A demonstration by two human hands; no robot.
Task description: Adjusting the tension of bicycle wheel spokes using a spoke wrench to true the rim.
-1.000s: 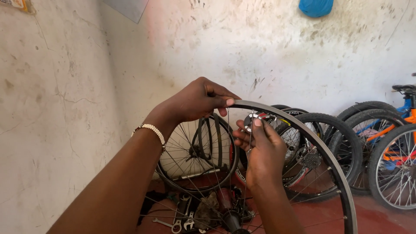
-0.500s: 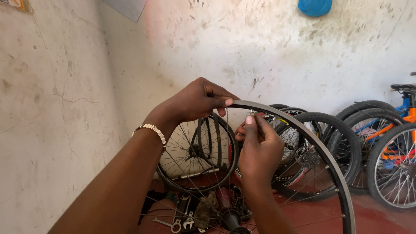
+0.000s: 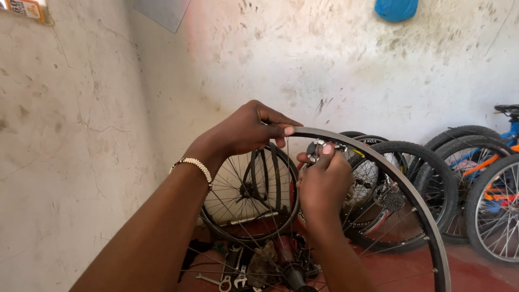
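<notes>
The left hand sits just above the centre of the frame, fingers curled over the top of a bare grey metal bicycle rim, thumb and fingertips pinched on its upper edge — a firm grasp. A beaded pale bracelet circles that wrist. The right hand is just right of it and slightly lower, closed around a small silvery spoke tool which it presses against the inside of the rim near the top; the fingers are clenched, with one fingertip raised over the tool.

The rim stands upright on its edge, its plane running roughly away from the viewer, so it shows as a narrow arc that climbs from the hands at centre and sweeps down to the lower right of the frame. Thin steel spokes run down from the rim top to a dark hub at the bottom centre — the hub's axis lies roughly across the picture.

Behind the hands, a smaller spoked wheel leans against the scuffed white plaster wall. To the right, several tyred bicycle wheels stand in a row, close behind the rim, with a blue and orange bicycle at the right edge. Spanners lie on the red floor at the lower centre. A blue object hangs on the wall at the upper right.
</notes>
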